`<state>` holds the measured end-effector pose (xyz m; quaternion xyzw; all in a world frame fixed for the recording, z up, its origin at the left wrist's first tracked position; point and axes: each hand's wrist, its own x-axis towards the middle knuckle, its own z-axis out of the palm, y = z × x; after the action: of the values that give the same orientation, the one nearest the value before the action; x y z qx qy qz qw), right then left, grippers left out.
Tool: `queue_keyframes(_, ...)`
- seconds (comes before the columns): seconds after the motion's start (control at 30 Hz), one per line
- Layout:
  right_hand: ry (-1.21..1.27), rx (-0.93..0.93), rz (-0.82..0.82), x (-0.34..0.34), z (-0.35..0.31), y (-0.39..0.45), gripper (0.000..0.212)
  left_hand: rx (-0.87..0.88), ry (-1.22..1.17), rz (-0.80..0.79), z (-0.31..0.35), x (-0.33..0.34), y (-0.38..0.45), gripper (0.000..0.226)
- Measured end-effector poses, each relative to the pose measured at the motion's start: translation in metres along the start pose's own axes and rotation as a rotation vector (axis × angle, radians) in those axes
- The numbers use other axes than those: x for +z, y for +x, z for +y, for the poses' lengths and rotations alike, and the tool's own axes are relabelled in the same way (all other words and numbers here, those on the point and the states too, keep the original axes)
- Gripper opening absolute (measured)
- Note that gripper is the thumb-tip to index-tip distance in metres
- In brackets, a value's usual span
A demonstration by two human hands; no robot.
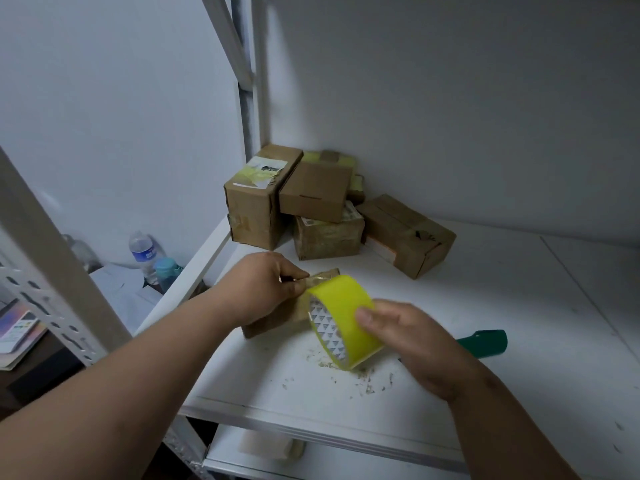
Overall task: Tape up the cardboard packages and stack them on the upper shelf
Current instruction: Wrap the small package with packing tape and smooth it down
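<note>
A clear water bottle (142, 252) stands beside a teal-capped bottle (166, 270) below at left (both near crumpled white paper (119, 289)). A booklet (19, 329) lies further left.

Shelf (485, 306) is carrying everything. Boxes (322, 199) are sitting clustered in the back left corner against the wall; one box (405, 233) is lying at the cluster's right, angled toward the front. Small package (277, 313) is lying in front of the cluster, near the shelf's left edge. Left hand (259, 285) is resting over the package, fingers pinching the tape end. Tape roll (343, 320) is sitting just right of the package, right hand (412, 341) gripping it from the right. Debris (346, 372) is lying on the shelf under the roll. Tool handle (485, 342) is lying right of the right hand. Bottles (152, 258) are standing left of the shelf, lower down. Another shelf (277, 459) is sitting below.
</note>
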<state>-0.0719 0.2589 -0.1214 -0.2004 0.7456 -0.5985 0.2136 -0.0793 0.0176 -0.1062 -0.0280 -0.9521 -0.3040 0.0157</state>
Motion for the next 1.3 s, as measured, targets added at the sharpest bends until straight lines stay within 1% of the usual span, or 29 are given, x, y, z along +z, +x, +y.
queue_keyframes(0.07, 0.151, -0.069, 0.061, -0.006, -0.013, 0.003, 0.049, -0.096, -0.191, -0.064, 0.001, -0.003, -0.001, 0.015)
queue_keyframes(0.13, 0.264, -0.153, 0.035, -0.013, -0.024, 0.006, 0.054, -0.150, -0.398, -0.157, 0.000, -0.001, -0.004, 0.022)
queue_keyframes(0.17, 0.267, -0.173, -0.003, -0.014, -0.027, 0.008, 0.054, -0.167, -0.444, -0.186, 0.000, 0.001, -0.006, 0.024)
queue_keyframes(0.2, 0.236, -0.166, -0.037, -0.013, -0.027, 0.010, 0.051, -0.170, -0.440, -0.191, 0.001, 0.005, -0.008, 0.024)
queue_keyframes(0.23, 0.196, -0.143, -0.053, -0.010, -0.026, 0.012, 0.047, -0.150, -0.375, -0.173, 0.001, 0.008, -0.009, 0.023)
queue_keyframes(0.27, 0.173, -0.115, -0.051, -0.007, -0.023, 0.013, 0.046, -0.112, -0.242, -0.148, 0.002, 0.011, -0.010, 0.021)
queue_keyframes(0.3, 0.183, -0.087, -0.034, -0.004, -0.021, 0.013, 0.050, -0.063, -0.085, -0.141, 0.004, 0.011, -0.011, 0.021)
queue_keyframes(0.33, 0.215, -0.063, -0.007, -0.002, -0.018, 0.014, 0.057, -0.009, 0.026, -0.172, 0.005, 0.011, -0.012, 0.019)
queue_keyframes(0.37, 0.249, -0.048, 0.026, -0.001, -0.016, 0.014, 0.063, 0.028, 0.066, -0.243, 0.004, 0.012, -0.013, 0.018)
queue_keyframes(0.4, 0.265, -0.048, 0.050, -0.001, -0.016, 0.013, 0.065, 0.036, 0.061, -0.333, 0.002, 0.012, -0.016, 0.032)
queue_keyframes(0.43, 0.262, -0.055, 0.065, -0.001, -0.016, 0.012, 0.063, 0.040, 0.033, -0.401, 0.000, 0.011, -0.018, 0.051)
queue_keyframes(0.47, 0.246, -0.062, 0.070, 0.000, -0.017, 0.011, 0.060, 0.052, 0.038, -0.432, -0.002, 0.011, -0.021, 0.064)
queue_keyframes(0.5, 0.230, -0.063, 0.073, 0.002, -0.019, 0.010, 0.060, 0.089, 0.071, -0.426, -0.006, 0.014, -0.022, 0.072)
queue_keyframes(0.53, 0.207, -0.058, 0.077, 0.003, -0.020, 0.009, 0.060, 0.124, 0.117, -0.401, -0.008, 0.016, -0.025, 0.074)
queue_keyframes(0.57, 0.181, -0.047, 0.086, 0.005, -0.021, 0.009, 0.060, 0.141, 0.153, -0.361, -0.010, 0.019, -0.026, 0.071)
queue_keyframes(0.63, 0.139, -0.030, 0.111, 0.009, -0.026, 0.007, 0.053, 0.152, 0.184, -0.277, -0.014, 0.024, -0.028, 0.060)
queue_keyframes(0.7, 0.140, -0.039, 0.128, 0.011, -0.031, 0.004, 0.044, 0.147, 0.188, -0.225, -0.015, 0.025, -0.029, 0.055)
queue_keyframes(0.77, 0.178, -0.050, 0.138, 0.009, -0.034, -0.003, 0.040, 0.123, 0.183, -0.194, -0.015, 0.026, -0.029, 0.053)
queue_keyframes(0.87, 0.239, -0.048, 0.132, 0.002, -0.039, -0.018, 0.036, 0.106, 0.227, -0.191, -0.013, 0.027, -0.029, 0.066)
queue_keyframes(0.97, 0.312, -0.025, 0.110, -0.009, -0.042, -0.033, 0.045, 0.063, 0.244, -0.190, -0.009, 0.026, -0.028, 0.074)
queue_keyframes(1.03, 0.378, -0.002, 0.086, -0.017, -0.045, -0.041, 0.039, 0.047, 0.243, -0.179, -0.007, 0.024, -0.027, 0.076)
queue_keyframes(1.1, 0.361, 0.017, 0.036, -0.022, -0.046, -0.045, 0.034, 0.054, 0.266, -0.181, -0.005, 0.024, -0.029, 0.078)
queue_keyframes(1.17, 0.368, 0.034, 0.008, -0.024, -0.045, -0.046, 0.031, 0.066, 0.273, -0.173, -0.004, 0.025, -0.031, 0.076)
queue_keyframes(1.23, 0.364, 0.053, 0.007, -0.025, -0.043, -0.046, 0.029, 0.084, 0.286, -0.176, -0.004, 0.026, -0.031, 0.069)
queue_keyframes(1.3, 0.346, 0.079, 0.007, -0.027, -0.037, -0.045, 0.033, 0.077, 0.317, -0.204, -0.004, 0.027, -0.028, 0.064)
